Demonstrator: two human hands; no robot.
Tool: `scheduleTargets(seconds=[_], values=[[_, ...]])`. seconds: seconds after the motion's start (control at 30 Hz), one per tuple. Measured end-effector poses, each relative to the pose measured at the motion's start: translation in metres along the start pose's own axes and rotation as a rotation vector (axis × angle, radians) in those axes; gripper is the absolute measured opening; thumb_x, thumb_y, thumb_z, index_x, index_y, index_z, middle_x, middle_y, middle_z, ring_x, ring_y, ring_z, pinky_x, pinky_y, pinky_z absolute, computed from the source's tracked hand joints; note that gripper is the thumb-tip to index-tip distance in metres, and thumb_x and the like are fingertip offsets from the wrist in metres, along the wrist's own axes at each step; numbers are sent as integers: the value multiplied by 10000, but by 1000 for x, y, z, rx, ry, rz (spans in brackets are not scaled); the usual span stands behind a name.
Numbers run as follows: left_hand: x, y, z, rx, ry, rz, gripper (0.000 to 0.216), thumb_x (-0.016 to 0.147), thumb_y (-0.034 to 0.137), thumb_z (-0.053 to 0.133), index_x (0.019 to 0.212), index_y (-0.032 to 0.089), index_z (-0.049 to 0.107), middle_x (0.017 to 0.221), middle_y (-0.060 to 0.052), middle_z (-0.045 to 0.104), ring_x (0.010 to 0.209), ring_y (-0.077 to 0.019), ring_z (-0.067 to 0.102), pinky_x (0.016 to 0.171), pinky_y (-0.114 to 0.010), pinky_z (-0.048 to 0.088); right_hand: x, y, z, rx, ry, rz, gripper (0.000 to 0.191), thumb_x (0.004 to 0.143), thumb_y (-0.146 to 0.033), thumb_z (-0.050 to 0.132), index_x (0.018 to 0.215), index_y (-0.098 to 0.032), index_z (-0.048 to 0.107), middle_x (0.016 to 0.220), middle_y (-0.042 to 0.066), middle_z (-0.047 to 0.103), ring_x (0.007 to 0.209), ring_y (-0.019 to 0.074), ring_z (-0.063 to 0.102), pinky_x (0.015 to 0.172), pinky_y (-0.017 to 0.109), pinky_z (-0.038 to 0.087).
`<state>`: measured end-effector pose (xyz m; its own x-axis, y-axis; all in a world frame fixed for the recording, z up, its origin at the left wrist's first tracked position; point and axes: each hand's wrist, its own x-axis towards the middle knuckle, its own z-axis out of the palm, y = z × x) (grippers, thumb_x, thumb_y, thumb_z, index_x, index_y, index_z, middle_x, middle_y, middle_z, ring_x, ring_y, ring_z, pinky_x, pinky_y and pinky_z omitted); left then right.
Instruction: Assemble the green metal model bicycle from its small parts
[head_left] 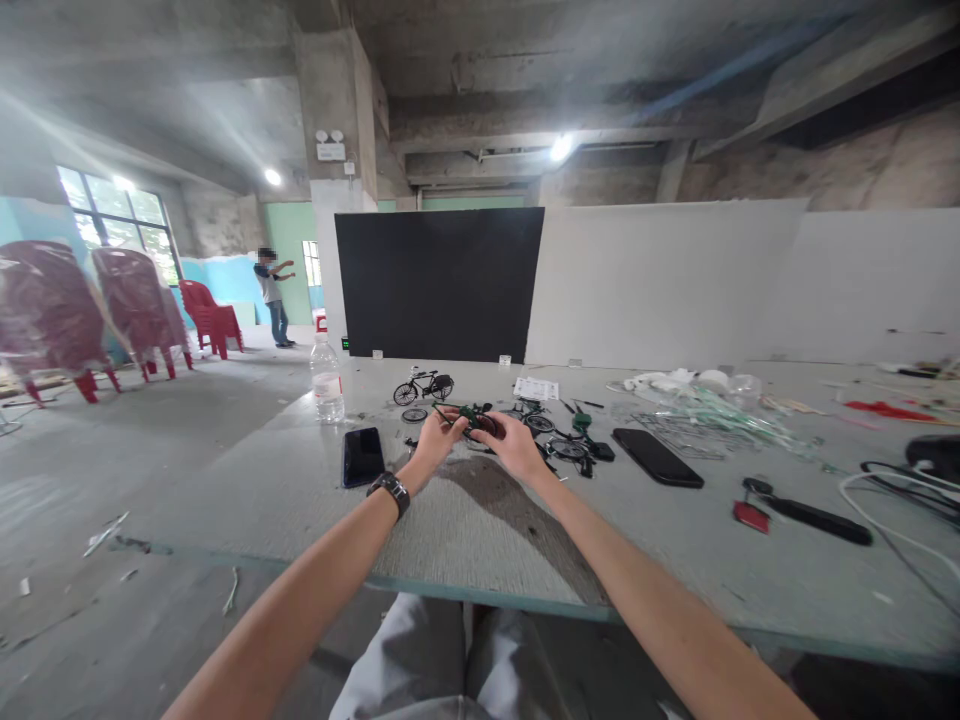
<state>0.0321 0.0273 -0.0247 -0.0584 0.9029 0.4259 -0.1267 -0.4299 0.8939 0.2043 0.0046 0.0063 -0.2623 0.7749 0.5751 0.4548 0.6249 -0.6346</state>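
Note:
Both my hands meet over the grey table (480,530), pinching a small dark green model bicycle part (474,418) between them. My left hand (433,440), with a black watch on its wrist, grips the part's left end with closed fingers. My right hand (514,443) holds the right end, fingers curled round it. A finished black model bicycle (423,386) stands upright just beyond my hands. Loose small wheels and bicycle parts (559,435) lie to the right of my right hand.
A dark phone (362,456) lies left of my left hand, a water bottle (327,380) behind it. Another phone (657,457), a red-tipped tool (806,513), plastic sprues (712,412) and cables (900,490) lie at right. A person (274,296) stands far off near red chairs (135,310).

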Motion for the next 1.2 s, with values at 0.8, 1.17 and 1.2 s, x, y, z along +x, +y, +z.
scheduleTargets(seconds=[0.8,1.17,1.2], values=[[-19,20,4,395,-30,-77,401,924,444,562,634,169,597,570,-12,606,432,-122,530,410,-222,395,-4,0,2,-168,71,-55,364,869,-543,622,932,-185,619,813,65,679,732,213,620,678,306,450],[-14,9,13,267,-136,-195,369,1001,355,440,765,143,627,741,-105,732,632,-197,702,591,-300,568,-5,-6,2,-545,-1,-47,231,890,-204,663,1115,-166,628,1107,120,704,1028,255,641,857,326,449],[-14,9,13,270,-137,-200,358,997,354,452,762,145,622,727,-101,728,621,-196,700,597,-301,568,-5,-8,2,-580,-9,-53,226,896,-199,656,1118,-166,629,1106,121,704,1034,259,638,858,328,447]])
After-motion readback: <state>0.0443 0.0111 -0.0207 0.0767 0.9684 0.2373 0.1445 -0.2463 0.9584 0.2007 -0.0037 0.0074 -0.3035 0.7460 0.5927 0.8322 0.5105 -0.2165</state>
